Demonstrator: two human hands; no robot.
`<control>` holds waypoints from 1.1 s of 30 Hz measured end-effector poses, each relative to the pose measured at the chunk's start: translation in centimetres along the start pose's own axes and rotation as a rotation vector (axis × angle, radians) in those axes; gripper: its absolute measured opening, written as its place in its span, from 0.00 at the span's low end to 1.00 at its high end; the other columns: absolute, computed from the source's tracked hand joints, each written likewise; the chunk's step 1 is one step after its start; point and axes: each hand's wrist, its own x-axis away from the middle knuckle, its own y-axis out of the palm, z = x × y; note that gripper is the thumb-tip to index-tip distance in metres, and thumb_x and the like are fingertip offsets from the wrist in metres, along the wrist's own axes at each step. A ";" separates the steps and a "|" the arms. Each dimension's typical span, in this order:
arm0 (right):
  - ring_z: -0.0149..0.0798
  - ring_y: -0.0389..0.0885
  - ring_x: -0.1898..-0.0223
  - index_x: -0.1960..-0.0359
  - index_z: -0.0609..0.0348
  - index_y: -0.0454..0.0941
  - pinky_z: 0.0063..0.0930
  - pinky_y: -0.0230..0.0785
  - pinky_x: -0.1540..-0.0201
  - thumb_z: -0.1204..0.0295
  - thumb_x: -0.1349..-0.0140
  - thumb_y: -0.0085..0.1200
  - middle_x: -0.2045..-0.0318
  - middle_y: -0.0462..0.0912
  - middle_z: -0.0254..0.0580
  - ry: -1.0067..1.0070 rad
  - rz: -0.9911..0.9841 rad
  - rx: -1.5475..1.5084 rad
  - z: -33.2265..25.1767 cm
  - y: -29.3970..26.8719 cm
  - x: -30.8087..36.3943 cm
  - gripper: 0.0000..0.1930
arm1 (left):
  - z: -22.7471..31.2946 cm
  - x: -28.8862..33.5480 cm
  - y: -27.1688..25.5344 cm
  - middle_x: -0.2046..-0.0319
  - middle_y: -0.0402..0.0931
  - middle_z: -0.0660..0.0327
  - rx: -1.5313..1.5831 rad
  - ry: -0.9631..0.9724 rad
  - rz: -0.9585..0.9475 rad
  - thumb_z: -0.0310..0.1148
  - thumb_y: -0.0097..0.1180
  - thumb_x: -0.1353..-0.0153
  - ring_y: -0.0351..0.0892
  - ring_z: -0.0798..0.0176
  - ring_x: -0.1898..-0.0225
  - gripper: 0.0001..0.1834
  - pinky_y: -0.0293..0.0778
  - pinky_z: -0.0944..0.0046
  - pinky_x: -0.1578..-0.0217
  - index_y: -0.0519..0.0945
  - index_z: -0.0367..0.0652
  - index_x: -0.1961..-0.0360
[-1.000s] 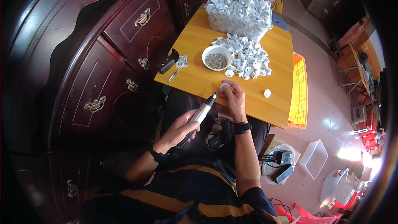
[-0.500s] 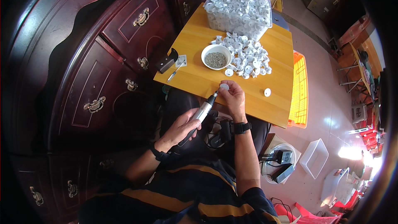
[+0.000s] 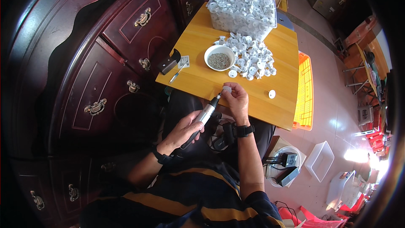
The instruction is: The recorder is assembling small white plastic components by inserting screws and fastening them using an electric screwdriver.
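"Fingers [image 3: 237,88] first — what are they doing?"

"On the right hand [image 3: 238,100], thumb and forefinger pinch a white disc [image 3: 227,89] by the near edge of the table [image 3: 280,110]. The left hand [image 3: 184,127] is wrapped round a silver and black power tool [image 3: 205,114], its tip right by the disc."

"Touching it?"

"I can't tell; they're too close to split. Nor whether it's running."

"So what could go wrong?"

"A slanted tip might skid off and jab the right fingertips, since they sit so close. With so slight a pinch, a twist from the tool could spin the disc loose — I'd expect it to drop toward the lap [image 3: 181,103]."

"Further out?"

"A white bowl [image 3: 221,49] of small grey bits [image 3: 219,61] sits just left of a white heap [image 3: 253,62]; a careless reach could tip it. The far tub [image 3: 236,26] is piled past its brim, so a bump might shed pieces. One loose disc [image 3: 272,94] lies to the right, where a forearm could sweep it away."
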 end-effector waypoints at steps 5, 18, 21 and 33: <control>0.24 0.83 0.62 0.54 0.63 0.81 0.18 0.75 0.56 0.82 0.39 0.60 0.63 0.84 0.32 -0.014 0.009 -0.002 0.3 0.1 -0.1 0.11 | 0.0 0.0 0.0 0.64 0.73 0.62 0.007 0.003 -0.005 0.41 0.50 0.31 0.73 0.75 0.72 0.31 0.71 0.74 0.74 0.60 0.38 0.32; 0.22 0.83 0.64 0.55 0.62 0.81 0.17 0.74 0.59 0.82 0.39 0.61 0.66 0.86 0.33 -0.021 0.012 0.079 0.5 0.0 0.0 0.11 | -0.4 -0.1 -0.2 0.65 0.74 0.62 0.039 -0.005 0.005 0.40 0.49 0.30 0.73 0.75 0.73 0.29 0.71 0.74 0.76 0.61 0.38 0.32; 0.22 0.82 0.64 0.55 0.62 0.81 0.16 0.74 0.60 0.82 0.40 0.61 0.66 0.86 0.33 -0.034 -0.001 0.097 1.0 -0.3 -0.3 0.11 | -0.6 -0.3 -0.3 0.65 0.75 0.62 0.073 -0.002 -0.002 0.39 0.49 0.29 0.74 0.74 0.74 0.28 0.70 0.75 0.78 0.62 0.38 0.33; 0.20 0.81 0.66 0.57 0.64 0.81 0.15 0.74 0.61 0.82 0.40 0.62 0.67 0.86 0.31 -0.051 -0.008 0.114 1.1 -0.3 -0.6 0.10 | -0.1 -0.6 -0.4 0.66 0.76 0.62 0.124 -0.009 -0.022 0.40 0.48 0.28 0.74 0.75 0.75 0.27 0.71 0.75 0.79 0.63 0.38 0.33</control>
